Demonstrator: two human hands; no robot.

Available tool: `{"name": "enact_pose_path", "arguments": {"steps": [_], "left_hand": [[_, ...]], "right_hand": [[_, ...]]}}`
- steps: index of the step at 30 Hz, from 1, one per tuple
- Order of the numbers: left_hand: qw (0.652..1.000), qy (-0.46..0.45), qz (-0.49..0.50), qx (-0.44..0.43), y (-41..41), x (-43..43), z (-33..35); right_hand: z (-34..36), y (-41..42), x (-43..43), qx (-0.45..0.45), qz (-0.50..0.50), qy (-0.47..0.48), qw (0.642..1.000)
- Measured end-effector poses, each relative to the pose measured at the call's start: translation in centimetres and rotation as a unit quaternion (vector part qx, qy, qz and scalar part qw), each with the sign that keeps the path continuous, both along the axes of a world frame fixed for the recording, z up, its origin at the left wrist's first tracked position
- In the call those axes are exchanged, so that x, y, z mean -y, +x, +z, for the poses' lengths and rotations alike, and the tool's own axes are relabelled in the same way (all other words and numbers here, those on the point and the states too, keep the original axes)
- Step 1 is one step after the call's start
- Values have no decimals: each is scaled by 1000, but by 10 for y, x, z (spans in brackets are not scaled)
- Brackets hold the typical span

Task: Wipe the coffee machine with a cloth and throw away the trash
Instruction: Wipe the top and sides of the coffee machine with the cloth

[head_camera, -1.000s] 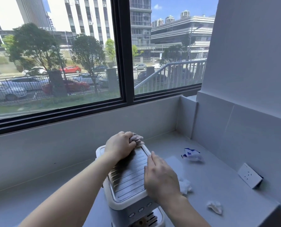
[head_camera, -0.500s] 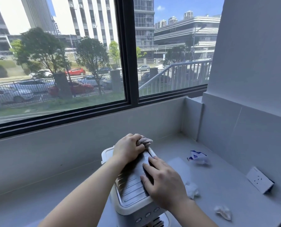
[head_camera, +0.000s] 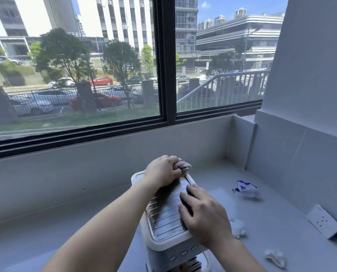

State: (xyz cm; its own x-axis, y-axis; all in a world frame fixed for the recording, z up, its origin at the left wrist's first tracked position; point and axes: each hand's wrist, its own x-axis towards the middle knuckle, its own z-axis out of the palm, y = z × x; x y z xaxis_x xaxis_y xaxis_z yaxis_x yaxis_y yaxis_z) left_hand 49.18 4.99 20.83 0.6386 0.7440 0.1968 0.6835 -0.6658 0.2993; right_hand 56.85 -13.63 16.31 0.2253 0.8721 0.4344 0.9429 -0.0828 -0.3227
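Note:
A white coffee machine with a ribbed metal top stands on the grey counter below me. My left hand is closed on a bunched grey cloth pressed on the machine's far top edge. Flat on the right side of the ribbed top lies my right hand, fingers spread, holding nothing. Trash lies to the right: a blue-and-white wrapper, a crumpled white tissue partly hidden by my right hand, and another crumpled scrap near the front edge.
A white wall socket sits low on the right wall. Behind the counter a low grey wall rises to a black-framed window. The counter ends in a corner at the back right.
My right hand has slid from the machine's right edge onto the ribbed top. The left hand stays on the cloth at the far edge. The view has shifted a little.

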Motion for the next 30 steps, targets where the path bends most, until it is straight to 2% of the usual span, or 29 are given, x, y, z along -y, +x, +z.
{"name": "enact_pose_path", "arguments": {"steps": [5,10,15,18,22,26,30], "left_hand": [[995,-16,72,60,-75,-9,-14],[984,-42,63,161,-97,13,-20],[964,-34,79,253,-117,76,-38],[953,-16,46,300,-127,136,-55],[958,20,16,286,-131,166,-63],[959,-34,40,280,-119,128,-39],[959,-26,52,278,-116,125,-46]], "right_hand": [[1,0,0,-5,-3,16,1000],[0,-1,1,-16,-10,25,1000],[-1,0,-1,-3,-8,17,1000],[-3,0,-2,-3,-15,28,1000],[-3,-2,-3,-14,-27,35,999],[2,-3,-3,-46,-39,11,998],[2,-3,-3,-55,-45,-3,997]]}}
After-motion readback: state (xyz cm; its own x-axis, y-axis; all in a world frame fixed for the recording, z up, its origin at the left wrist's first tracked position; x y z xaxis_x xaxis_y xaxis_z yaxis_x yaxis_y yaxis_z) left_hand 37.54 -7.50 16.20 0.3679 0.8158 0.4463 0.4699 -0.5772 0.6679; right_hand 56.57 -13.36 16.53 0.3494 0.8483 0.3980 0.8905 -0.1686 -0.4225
